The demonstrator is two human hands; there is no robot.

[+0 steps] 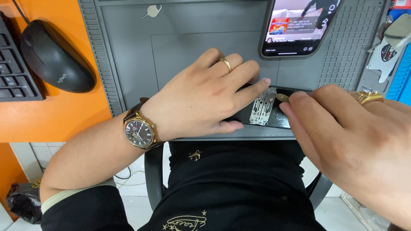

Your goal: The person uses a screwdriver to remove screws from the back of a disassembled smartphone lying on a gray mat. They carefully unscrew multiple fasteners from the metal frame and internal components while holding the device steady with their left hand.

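Note:
A black strap-like piece with a perforated silver metal plate lies at the near edge of a grey work mat. My left hand, with a gold ring and a gold-cased wristwatch, lies flat over its left part, fingertips at the plate. My right hand comes in from the right, its fingers pinching a small gold-coloured part at the plate's right edge. The strap's left end is hidden under my left hand.
A smartphone with a lit screen leans at the mat's far right. A black mouse and a keyboard corner sit on the orange desk at left. A small pin tool lies far back. Tools lie at the right edge.

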